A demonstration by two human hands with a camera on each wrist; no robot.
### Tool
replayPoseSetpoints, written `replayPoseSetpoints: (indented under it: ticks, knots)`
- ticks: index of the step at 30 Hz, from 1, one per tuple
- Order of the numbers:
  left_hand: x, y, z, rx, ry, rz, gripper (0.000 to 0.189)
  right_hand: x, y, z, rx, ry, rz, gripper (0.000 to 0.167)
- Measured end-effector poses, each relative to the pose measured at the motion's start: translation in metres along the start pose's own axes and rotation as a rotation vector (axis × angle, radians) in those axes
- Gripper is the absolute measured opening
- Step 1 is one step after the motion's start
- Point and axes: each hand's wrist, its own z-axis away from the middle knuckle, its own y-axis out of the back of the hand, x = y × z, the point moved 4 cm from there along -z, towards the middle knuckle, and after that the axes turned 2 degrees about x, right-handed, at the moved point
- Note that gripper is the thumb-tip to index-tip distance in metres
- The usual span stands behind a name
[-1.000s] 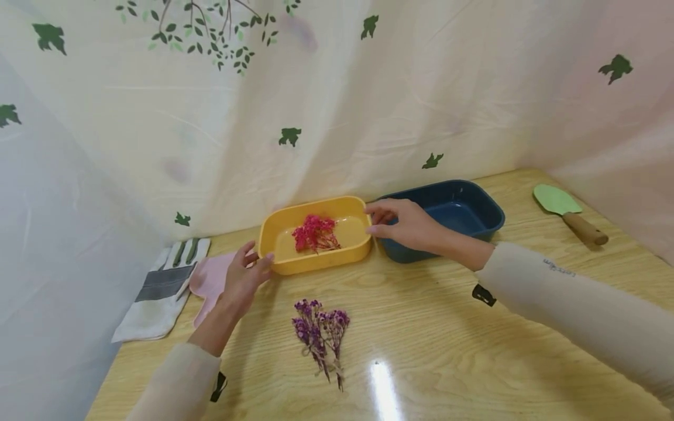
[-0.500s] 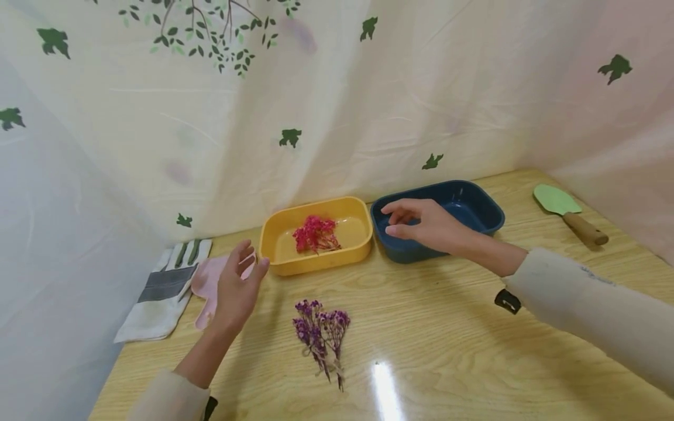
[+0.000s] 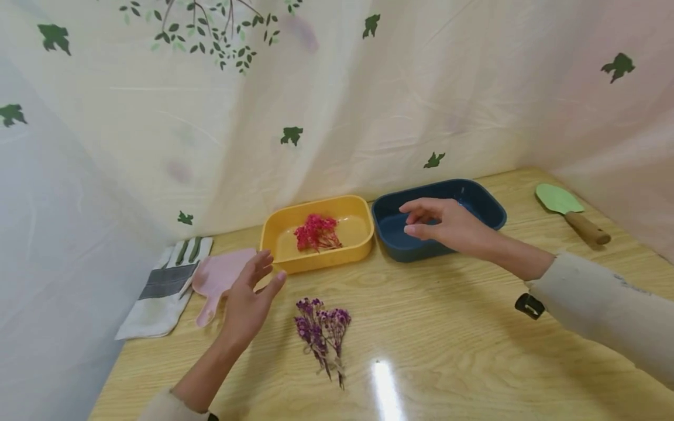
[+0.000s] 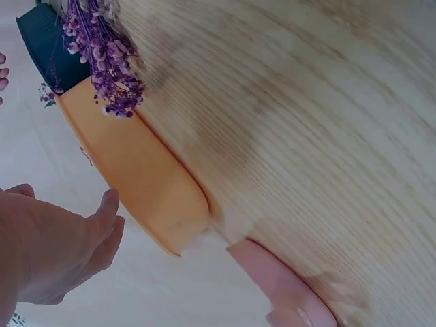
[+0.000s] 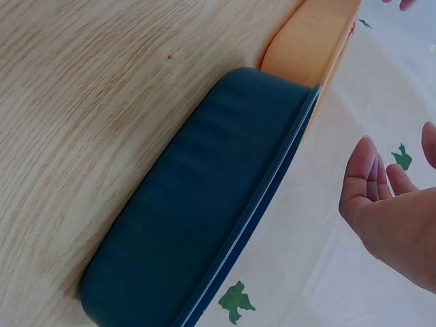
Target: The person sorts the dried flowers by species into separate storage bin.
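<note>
Here's your yellow tub (image 3: 326, 261), standing upright on the wooden table (image 3: 447, 327), its long axis running left to right across in front of you, the right end angled a touch farther away than the left. Inside it lie the crimson dried flowers (image 3: 317, 231), blooms pointing left and stems trailing right, a little toward you. Just beyond the tub's right end sits the navy tub (image 3: 416, 253), its long axis slanting much the same way, and on your side of the yellow tub lie the purple dried flowers (image 3: 322, 333), heads toward it, stems toward you. And your hands: the left hand (image 3: 247, 304) is at the yellow tub's near left corner, thumb spread well off the loosely bent fingers, nothing held; whether a fingertip brushes the rim, you can't tell from here. Your right hand (image 3: 450, 225) hangs off to the tub's right, above the navy one, fingers curved, a clear gap to the thumb, again holding nothing. A second ago that right hand was at the yellow tub's right rim and your left at its left end; now the right has swung away, the left has dropped back toward you, and the tub itself sits practically unmoved.
</note>
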Motion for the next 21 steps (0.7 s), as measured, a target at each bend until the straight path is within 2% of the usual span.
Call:
replayPoseSetpoints:
  ticks: [6, 11, 17, 21]
  knots:
    - [0.004, -0.004, 0.004, -0.030, 0.008, -0.007, 0.055, 0.003, 0.010, 0.005, 0.021, -0.016, 0.003, 0.044]
    - [0.004, -0.001, 0.007, -0.038, -0.007, -0.010, 0.055, 0.005, 0.019, 0.006, 0.035, -0.023, 0.031, 0.046]
    - [0.004, 0.001, 0.010, -0.042, -0.047, -0.024, 0.055, 0.018, 0.034, 0.011, 0.090, -0.040, 0.054, 0.046]
    - [0.005, 0.003, 0.012, -0.044, -0.066, -0.035, 0.054, 0.034, 0.050, 0.017, 0.152, -0.087, 0.094, 0.047]
